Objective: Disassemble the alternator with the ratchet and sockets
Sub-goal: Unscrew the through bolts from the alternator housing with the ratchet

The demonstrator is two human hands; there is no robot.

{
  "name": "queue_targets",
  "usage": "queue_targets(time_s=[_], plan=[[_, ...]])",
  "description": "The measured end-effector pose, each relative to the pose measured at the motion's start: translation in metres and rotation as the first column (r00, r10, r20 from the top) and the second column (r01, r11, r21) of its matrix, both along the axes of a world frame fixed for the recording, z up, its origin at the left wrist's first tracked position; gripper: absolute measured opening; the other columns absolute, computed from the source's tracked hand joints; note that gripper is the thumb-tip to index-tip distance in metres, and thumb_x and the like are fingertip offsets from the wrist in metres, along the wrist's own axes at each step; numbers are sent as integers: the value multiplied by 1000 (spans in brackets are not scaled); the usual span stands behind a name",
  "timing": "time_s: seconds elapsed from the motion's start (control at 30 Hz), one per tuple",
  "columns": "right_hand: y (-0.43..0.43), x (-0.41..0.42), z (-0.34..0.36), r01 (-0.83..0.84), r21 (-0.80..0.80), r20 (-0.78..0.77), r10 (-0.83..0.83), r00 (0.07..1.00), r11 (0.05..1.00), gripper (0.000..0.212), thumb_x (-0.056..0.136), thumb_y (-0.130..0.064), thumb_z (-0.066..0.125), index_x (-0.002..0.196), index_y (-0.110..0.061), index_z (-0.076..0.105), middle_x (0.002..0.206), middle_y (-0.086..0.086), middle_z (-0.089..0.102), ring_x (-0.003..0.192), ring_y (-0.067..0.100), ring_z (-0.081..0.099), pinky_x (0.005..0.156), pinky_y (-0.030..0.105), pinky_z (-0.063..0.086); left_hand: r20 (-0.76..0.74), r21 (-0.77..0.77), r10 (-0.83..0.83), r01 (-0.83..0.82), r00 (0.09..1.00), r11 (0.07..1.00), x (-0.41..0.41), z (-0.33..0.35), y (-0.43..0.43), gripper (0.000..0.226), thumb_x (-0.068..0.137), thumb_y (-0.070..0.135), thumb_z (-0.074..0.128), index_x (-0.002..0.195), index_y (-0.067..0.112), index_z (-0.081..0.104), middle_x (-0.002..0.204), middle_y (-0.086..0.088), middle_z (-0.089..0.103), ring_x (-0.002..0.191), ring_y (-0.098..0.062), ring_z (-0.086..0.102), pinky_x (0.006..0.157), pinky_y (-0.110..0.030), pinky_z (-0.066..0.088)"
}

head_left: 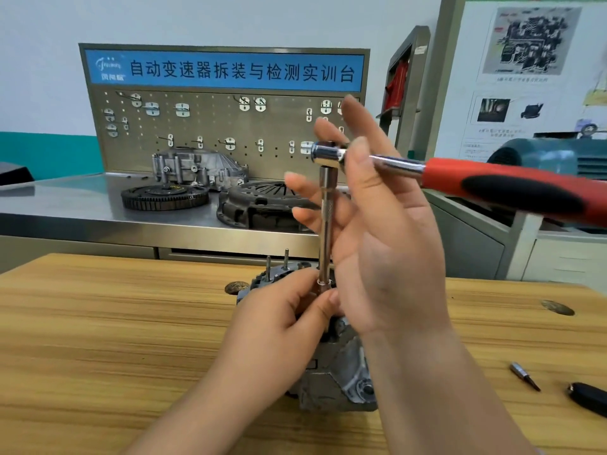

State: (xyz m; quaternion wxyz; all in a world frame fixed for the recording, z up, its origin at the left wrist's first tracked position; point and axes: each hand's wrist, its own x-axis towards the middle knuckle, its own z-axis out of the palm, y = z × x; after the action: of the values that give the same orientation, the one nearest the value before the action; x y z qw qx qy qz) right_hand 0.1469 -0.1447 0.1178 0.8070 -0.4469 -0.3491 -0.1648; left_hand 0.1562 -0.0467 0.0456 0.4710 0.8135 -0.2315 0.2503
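The grey alternator stands on the wooden table, two studs sticking up at its far side. A chrome extension bar rises upright from its top, with the ratchet on the upper end. The ratchet's red and black handle points right. My left hand pinches the lower end of the bar, where the socket meets the alternator. My right hand holds the ratchet's neck just behind the head, thumb in front and fingers spread behind. The socket is mostly hidden by my fingers.
A small driver bit and a black object lie on the table at the right. Behind, a steel bench carries a flywheel, a clutch cover and a gearbox housing before a pegboard.
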Motion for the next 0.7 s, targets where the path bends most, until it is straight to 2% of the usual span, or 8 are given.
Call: queue_targets(time_s=[0.1, 0.2, 0.3, 0.4, 0.5, 0.63, 0.7], plan=[[-4, 2, 1, -97, 21, -93, 99, 991, 995, 37, 85, -46, 47, 114, -29, 62, 104, 1, 74, 67, 17, 69, 63, 25, 55, 9, 31, -22, 21, 1000, 999, -1, 1, 3, 23, 82, 52, 46, 83, 33, 59, 66, 12, 64, 61, -9, 58, 57, -38, 48], [-4, 2, 0, -105, 10, -118, 105, 987, 994, 42, 81, -49, 47, 112, -27, 64, 94, 1, 75, 61, 16, 67, 58, 24, 53, -2, 45, -14, 14, 1000, 999, -1, 0, 1, 28, 79, 56, 44, 75, 31, 56, 62, 4, 61, 60, -13, 56, 59, -45, 49], [-1, 1, 0, -5, -20, -30, 4, 1000, 1000, 25, 85, -34, 58, 107, -29, 69, 101, -4, 73, 77, 15, 68, 60, 22, 52, 1, 44, 29, -29, 1000, 999, 0, -1, 0, 19, 78, 49, 46, 77, 33, 57, 62, 4, 60, 56, -9, 52, 54, -36, 44], [0, 1, 0, 56, -47, 36, -54, 998, 997, 25, 86, -21, 58, 106, -30, 69, 102, -11, 72, 90, 15, 66, 65, 22, 51, 14, 46, 51, -51, 999, 998, 1, 0, -1, 29, 74, 54, 41, 80, 32, 59, 63, 7, 61, 55, -7, 51, 51, -31, 40], [0, 2, 0, -37, 4, -24, 37, 999, 999, 22, 89, -31, 54, 107, -33, 68, 114, -5, 70, 78, 17, 69, 63, 23, 53, 21, 37, 31, -32, 999, 999, 2, -1, 1, 34, 74, 56, 42, 75, 26, 58, 61, 3, 60, 56, -10, 51, 54, -39, 43], [-6, 3, 2, -116, 23, -129, 118, 985, 993, 42, 85, -49, 41, 114, -25, 62, 98, 1, 75, 61, 16, 68, 57, 24, 53, 15, 46, -55, 55, 998, 997, 1, 1, 3, 22, 76, 61, 40, 69, 45, 55, 59, 6, 56, 57, -10, 52, 57, -43, 45], [-6, 3, 2, -91, 15, -126, 92, 988, 996, 42, 86, -49, 43, 114, -25, 62, 98, 1, 75, 64, 16, 68, 56, 23, 52, 10, 66, -48, 47, 999, 997, 0, 1, 3, 21, 77, 60, 42, 72, 43, 55, 61, 3, 58, 58, -14, 53, 57, -46, 47]])
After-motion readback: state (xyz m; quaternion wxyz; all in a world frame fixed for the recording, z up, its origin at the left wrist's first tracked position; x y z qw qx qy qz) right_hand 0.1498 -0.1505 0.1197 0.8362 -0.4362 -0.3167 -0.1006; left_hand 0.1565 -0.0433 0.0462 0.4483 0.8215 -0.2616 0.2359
